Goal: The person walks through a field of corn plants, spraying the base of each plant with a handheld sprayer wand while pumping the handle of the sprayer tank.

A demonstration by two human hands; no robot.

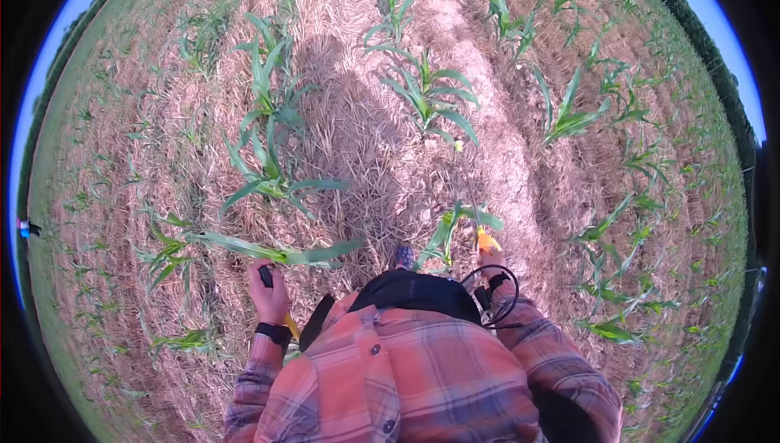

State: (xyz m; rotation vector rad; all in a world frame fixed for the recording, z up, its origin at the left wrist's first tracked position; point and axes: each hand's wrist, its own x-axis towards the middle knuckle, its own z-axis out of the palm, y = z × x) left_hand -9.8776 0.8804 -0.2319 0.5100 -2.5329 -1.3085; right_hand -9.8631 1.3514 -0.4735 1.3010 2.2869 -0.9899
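Observation:
My left hand (271,295) is closed around a black handle (266,276), just below a young corn plant (276,254) with long leaves. A yellow piece (292,326) shows beside that wrist. My right hand (490,260) is wrapped round a yellow-orange tool (486,240), whose thin shaft points forward over the straw to a small yellow tip (458,146). A black cable (517,297) loops around the right wrist. Another corn plant (446,236) stands just left of the tool.
Rows of young corn (427,97) run forward through straw-covered soil (357,110). One shoe (405,257) shows below my waist. A person (28,228) is far off at the left edge. Trees line the field's borders.

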